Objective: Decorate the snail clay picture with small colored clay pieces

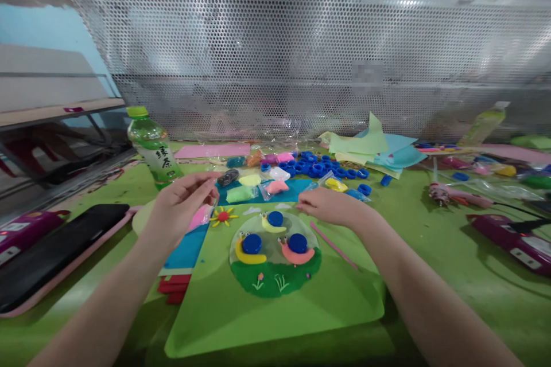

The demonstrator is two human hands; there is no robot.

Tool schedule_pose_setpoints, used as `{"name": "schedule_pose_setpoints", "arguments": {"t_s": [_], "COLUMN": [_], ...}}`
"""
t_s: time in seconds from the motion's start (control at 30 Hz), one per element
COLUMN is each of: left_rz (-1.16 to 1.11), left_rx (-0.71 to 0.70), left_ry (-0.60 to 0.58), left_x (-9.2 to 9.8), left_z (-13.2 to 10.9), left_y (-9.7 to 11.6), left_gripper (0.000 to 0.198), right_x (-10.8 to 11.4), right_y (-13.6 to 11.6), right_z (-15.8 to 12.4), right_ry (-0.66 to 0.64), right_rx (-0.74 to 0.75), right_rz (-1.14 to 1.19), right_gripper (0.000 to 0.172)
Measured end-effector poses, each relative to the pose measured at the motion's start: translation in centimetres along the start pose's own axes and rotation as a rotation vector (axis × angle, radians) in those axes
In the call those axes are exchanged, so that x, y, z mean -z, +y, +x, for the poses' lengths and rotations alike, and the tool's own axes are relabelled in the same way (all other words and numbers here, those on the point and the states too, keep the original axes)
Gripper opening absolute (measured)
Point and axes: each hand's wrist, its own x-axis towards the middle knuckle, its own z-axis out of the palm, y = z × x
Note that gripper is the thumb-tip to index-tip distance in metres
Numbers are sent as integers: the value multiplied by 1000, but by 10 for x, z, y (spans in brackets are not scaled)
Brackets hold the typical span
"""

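Three snails (252, 248) and grass (275, 281) sat finished on the disc (232, 249); the left hand (178, 206) pinched its fingertips together, and the right hand (329, 206) rested slack and empty.

Round clay plaque (275, 282) with three blue-capped snails (296, 248) lies flat.

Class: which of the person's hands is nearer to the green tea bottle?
Left. The left hand is just right of the bottle, nearer the camera; the right hand lies well beyond, across the snail picture.

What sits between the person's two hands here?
Head view: between left hand and right hand lie the clay sun and the top snail with a blue cap.
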Motion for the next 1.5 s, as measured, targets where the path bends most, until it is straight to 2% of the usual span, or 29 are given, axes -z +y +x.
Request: {"name": "schedule_pose_setpoints", "arguments": {"t_s": [0.17,0.37,0.47,0.6,0.63,0.7,0.73,0.83,0.93,1.07,1.13,1.23,1.4,1.5], "left_rz": [178,293,370,404,416,481,521,625,688,746,792,813,692,643], "left_rx": [-6,-45,-38,47,20,-74,-126,-285,-397,-503,-530,-496,-365,-323], "left_ry": [-126,-146,-135,-127,-87,-112,-77,3,-33,-34,36,124,41,2], "left_x": [2,-1,5,21,24,24,22,9,-6,-10,-4,7,15,13], "left_z": [2,-2,-23,-73,-86,-105,-113,-126,-133,-134,-126,-106,-81,-80], "left_y": [-3,3,2,-16,-21,-28,-30,-28,-22,-14,-11,-10,-25,-36], "left_gripper": [41,39,37,30,27,25,23,20,15,15,19,27,24,24], "right_x": [-2,2,5,7,7,9,11,16,21,17,12,3,-10,-23], "right_y": [-13,-13,-8,-3,-3,-3,-4,-12,-28,-50,-59,-69,-81,-88], "right_z": [0,-5,-5,-3,-2,-4,-5,-12,-20,-26,-25,-23,-17,-12], "right_ry": [-17,-89,-94,-84,-71,-39,-25,6,59,81,81,122,120,155], "right_rx": [-38,-71,-76,-71,-70,-64,-56,-22,40,149,192,247,260,364], "right_rz": [-4,29,51,80,83,91,98,118,134,129,107,73,18,-77], "right_gripper": [22,19,17,14,14,15,15,15,16,18,16,13,14,18]}}
